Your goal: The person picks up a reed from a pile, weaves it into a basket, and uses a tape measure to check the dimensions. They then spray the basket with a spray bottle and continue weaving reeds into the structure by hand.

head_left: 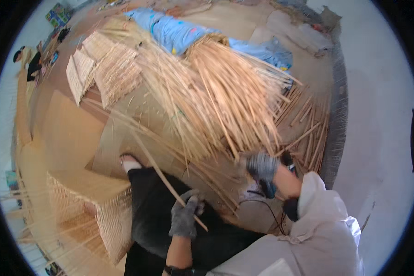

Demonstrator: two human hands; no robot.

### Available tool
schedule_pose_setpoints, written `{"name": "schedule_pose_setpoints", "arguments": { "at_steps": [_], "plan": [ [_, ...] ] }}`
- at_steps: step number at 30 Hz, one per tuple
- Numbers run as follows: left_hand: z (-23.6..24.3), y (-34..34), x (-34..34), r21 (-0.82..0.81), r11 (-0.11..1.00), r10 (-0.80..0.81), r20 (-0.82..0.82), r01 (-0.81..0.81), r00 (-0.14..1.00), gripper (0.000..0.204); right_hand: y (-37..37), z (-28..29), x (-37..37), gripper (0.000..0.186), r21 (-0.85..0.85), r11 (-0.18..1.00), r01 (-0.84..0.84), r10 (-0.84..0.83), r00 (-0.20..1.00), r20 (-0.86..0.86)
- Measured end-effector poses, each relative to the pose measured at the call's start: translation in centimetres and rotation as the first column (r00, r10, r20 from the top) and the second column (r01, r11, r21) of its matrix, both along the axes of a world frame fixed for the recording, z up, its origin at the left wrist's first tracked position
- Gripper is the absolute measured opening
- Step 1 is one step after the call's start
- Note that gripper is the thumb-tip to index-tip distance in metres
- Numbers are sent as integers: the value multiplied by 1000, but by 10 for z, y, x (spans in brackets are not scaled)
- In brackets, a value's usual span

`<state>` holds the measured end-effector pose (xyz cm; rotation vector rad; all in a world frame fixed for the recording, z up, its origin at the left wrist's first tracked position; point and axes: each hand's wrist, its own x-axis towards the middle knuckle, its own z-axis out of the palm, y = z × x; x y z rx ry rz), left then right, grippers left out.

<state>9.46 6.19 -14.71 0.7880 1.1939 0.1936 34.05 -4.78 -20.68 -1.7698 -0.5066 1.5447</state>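
Nearest, pale clothing [317,225] covers the person's right arm and fills the lower right, and a black cloth [154,209] lies over the lap and leg. Above this cloth, the left hand [187,215], in a grey glove, is closed around one long, thin strip [163,177], the fingers curled over it near its lower end. A short tail of the strip sticks out below the grip, over the black cloth; the rest slants up and to the left, past the bare foot [131,163].

To the left stands a woven basket [115,221], its loose strips fanning out toward the picture's edge.

The right hand [261,166], also gloved in grey, is well apart from the left one, reaching forward near the lower ends of a large pile of pale strips [230,87]. It is blurred, so I cannot tell how far its fingers are bent or whether it grips anything. A dark and teal object [267,188] is just below it, with a black cord [273,212] curving nearby on the floor.

Farther off, brown sticks [315,142] lie right of the pile, a blue cloth [177,34] wraps its far end, and woven panels [117,78] rest to its left.
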Motion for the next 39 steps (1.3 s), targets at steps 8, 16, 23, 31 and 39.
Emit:
{"name": "schedule_pose_setpoints", "arguments": {
  "at_steps": [8, 16, 23, 31, 39],
  "plan": [
    [-10, -11, 4, -179, 968, -152, 147, 178, 977, 31, -41, 15, -143, 25, 243, 964, 104, 182, 408, -895],
    [24, 7, -6, -414, 909, 221, 381, -48, 898, 35, -44, -7, -139, 31, 100, 994, 53, 40, 668, -743],
    [139, 45, -127, -28, 951, 234, 715, -308, 659, 29, -69, -199, -40, 44, -614, 788, 40, 516, 502, 694],
    [145, 26, -124, 51, 886, 222, 827, -461, 517, 18, -78, -250, -18, 51, -710, 702, -57, 624, 530, 575],
    [49, 12, -5, -184, 950, 300, 305, -253, 904, 11, -80, -224, -15, 47, -698, 692, -187, 624, 642, 446]
  ]
}}
